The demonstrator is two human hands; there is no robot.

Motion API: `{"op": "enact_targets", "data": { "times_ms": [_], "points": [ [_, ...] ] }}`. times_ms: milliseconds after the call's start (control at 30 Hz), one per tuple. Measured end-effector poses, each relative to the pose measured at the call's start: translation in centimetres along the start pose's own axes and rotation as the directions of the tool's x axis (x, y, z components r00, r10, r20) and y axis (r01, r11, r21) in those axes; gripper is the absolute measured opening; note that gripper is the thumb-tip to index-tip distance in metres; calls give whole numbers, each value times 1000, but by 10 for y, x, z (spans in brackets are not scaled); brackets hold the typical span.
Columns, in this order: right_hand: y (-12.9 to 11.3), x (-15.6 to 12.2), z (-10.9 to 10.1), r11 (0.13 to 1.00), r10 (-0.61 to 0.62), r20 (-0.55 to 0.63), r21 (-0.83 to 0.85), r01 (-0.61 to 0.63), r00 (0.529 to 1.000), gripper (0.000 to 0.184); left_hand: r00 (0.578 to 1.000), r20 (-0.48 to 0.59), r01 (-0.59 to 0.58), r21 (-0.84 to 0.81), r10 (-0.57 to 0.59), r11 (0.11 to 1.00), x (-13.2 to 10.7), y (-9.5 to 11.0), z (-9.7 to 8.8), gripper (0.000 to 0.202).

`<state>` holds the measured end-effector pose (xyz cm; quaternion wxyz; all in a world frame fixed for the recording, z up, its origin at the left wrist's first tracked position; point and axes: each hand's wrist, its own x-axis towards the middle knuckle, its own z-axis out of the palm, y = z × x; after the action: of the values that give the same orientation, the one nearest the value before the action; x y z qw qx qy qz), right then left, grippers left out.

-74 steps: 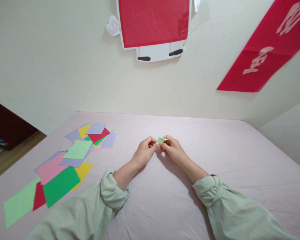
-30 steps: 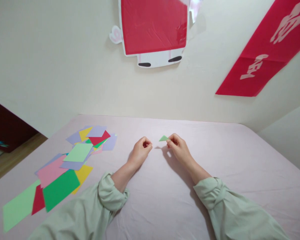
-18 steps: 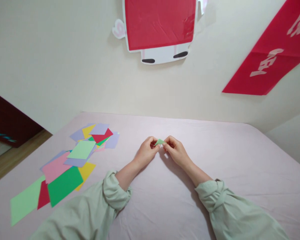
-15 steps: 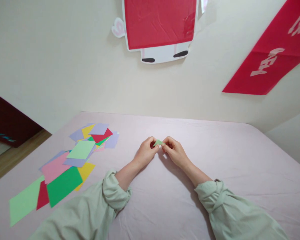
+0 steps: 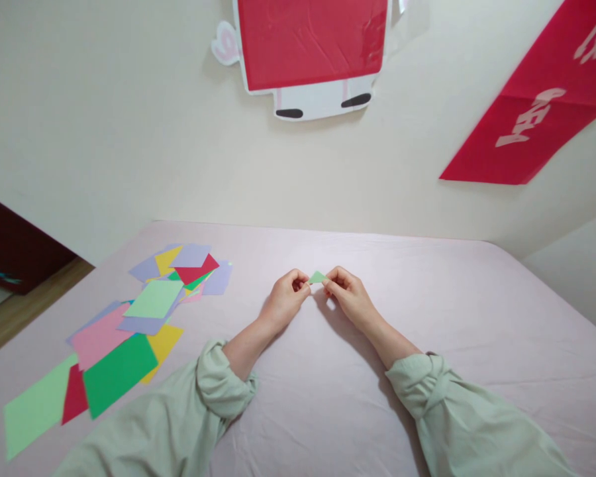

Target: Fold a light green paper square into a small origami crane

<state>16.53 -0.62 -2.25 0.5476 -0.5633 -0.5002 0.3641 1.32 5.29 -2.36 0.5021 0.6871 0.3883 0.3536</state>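
A small piece of light green paper [image 5: 318, 277], folded to a triangle with its point upward, is held up between my two hands above the covered table. My left hand [image 5: 289, 295] pinches its left corner between thumb and fingers. At the right corner, my right hand [image 5: 348, 293] grips it in the same kind of pinch. The paper's lower edge lies near the thumb tips, and the fingers cover its two corners.
Loose sheets of coloured paper overlap at the left, among them a green sheet [image 5: 120, 375], a pink sheet [image 5: 102, 336] and a light green sheet [image 5: 153, 299]. A pale pink cloth [image 5: 451, 318] covers the table, which meets a wall bearing red decorations [image 5: 312, 43].
My hands have drawn slightly apart, so more of the light green triangle shows between them. The view has shifted a little; the sheets at the left lie as before.
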Motion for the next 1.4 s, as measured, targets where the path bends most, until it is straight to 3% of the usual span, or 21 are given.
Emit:
{"op": "enact_targets", "data": {
  "times_ms": [300, 567, 800, 967, 1133, 1400],
  "points": [
    [4, 3, -9, 988, 95, -88, 133, -83, 992, 21, 997, -73, 40, 8, -39, 999, 4, -6, -7, 11],
    [7, -3, 0, 992, -58, 56, -110, 64, 997, 16, 995, 65, -76, 15, 75, 997, -1, -3, -2, 14],
    [0, -6, 6, 951, -115, 44, -284, 122, 992, 7, 991, 104, -87, 28, 83, 996, -2, -3, -2, 15],
    [9, 2, -4, 933, -112, -38, -347, 92, 993, 6, 998, 50, -50, 31, 49, 998, 1, -4, -2, 16],
    [16, 8, -22, 969, -53, -217, -249, -3, 975, 9, 999, 12, -49, 15, 48, 999, 3, -7, -3, 15],
    [1, -8, 2, 995, -51, -5, -90, 50, 999, 20, 975, 37, -223, 130, 220, 966, -2, -8, -2, 13]
  ]
}}
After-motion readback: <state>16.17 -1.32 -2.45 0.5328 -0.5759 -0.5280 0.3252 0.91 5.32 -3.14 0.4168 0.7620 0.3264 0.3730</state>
